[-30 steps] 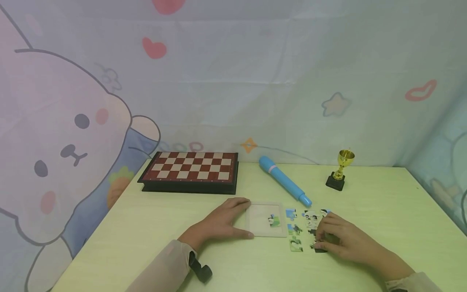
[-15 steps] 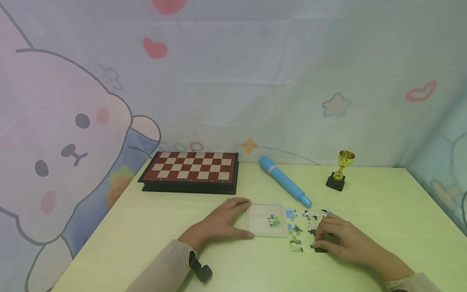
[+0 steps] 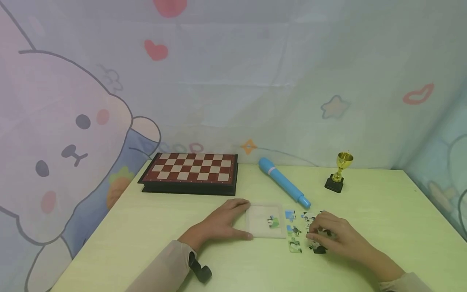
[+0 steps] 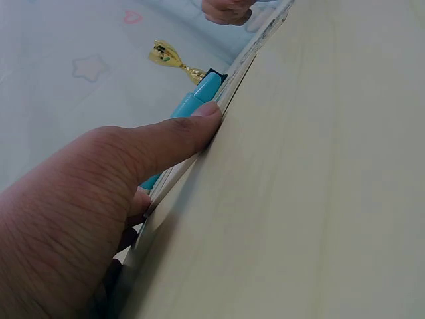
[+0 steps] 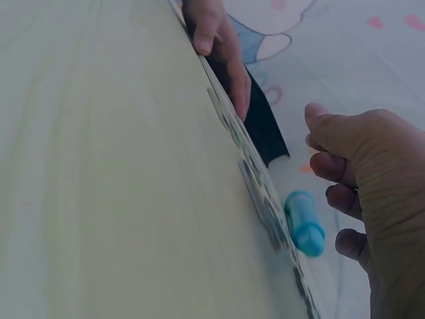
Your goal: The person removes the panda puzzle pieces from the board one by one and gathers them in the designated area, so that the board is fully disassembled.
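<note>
My left hand (image 3: 243, 219) lies on the table at the left edge of a clear puzzle tray (image 3: 260, 233), its thumb (image 4: 166, 143) straight against the front rim and its fingers along the back rim. One panda piece (image 3: 273, 222) sits inside the tray. Several loose puzzle pieces (image 3: 294, 230) lie just right of it. My right hand (image 3: 311, 235) hovers over the rightmost pieces with curled fingers whose tips touch them. Whether it pinches one is hidden. A dark piece (image 3: 319, 250) shows under its palm.
A folded chess board (image 3: 189, 172) stands at the back left. A blue pen (image 3: 283, 183) lies diagonally behind the tray, and a small gold trophy (image 3: 339, 172) stands at the back right. A cartoon cloth hangs behind the table.
My right hand has shifted a little left over the loose pieces, uncovering the dark piece near its palm. The left hand and tray have stayed put.
</note>
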A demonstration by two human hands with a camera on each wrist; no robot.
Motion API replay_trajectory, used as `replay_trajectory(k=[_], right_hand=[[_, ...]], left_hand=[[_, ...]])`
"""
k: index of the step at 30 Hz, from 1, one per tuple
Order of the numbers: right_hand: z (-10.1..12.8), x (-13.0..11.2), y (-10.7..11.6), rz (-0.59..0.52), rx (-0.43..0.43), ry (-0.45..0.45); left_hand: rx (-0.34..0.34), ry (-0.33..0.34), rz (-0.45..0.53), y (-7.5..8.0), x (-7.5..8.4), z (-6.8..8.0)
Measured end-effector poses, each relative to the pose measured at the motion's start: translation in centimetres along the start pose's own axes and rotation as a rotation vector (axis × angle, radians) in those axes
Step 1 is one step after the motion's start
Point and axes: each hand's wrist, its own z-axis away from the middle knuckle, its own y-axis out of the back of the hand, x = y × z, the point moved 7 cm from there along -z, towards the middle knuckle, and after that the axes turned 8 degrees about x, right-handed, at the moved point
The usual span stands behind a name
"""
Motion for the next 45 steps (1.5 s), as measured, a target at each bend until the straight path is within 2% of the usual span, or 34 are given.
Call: replay_trajectory(k=[6,12,14,17,24,45], right_hand=[[-1.0,0.9,-2.5,-0.028,-0.046,0.041],[-2.8,1.1,-5.8,0.015,-0.212,-0.088],[-3.5,1.2,-6.7,0.056,-0.261,-0.108],[-4.7,1.5,-7.4,0.092,-0.284,-0.114],[-5.8,2.9,-8.0,0.151,-0.322,-0.177],[-4.2,4.8,-7.6,0.204,-0.374,-0.250]], left_hand=[[0.008,-0.004,0.010,-0.4,-0.2,0.0],[0.006,-0.014,-0.008,-0.5,-0.2,0.0],[0.013,-0.015,-0.012,-0.4,-0.2,0.0],[0.015,-0.014,-0.010,-0.3,-0.3,0.0],[0.004,-0.016,-0.013,-0.2,-0.2,0.0],[0.008,-0.020,-0.012,-0.3,-0.4,0.0]])
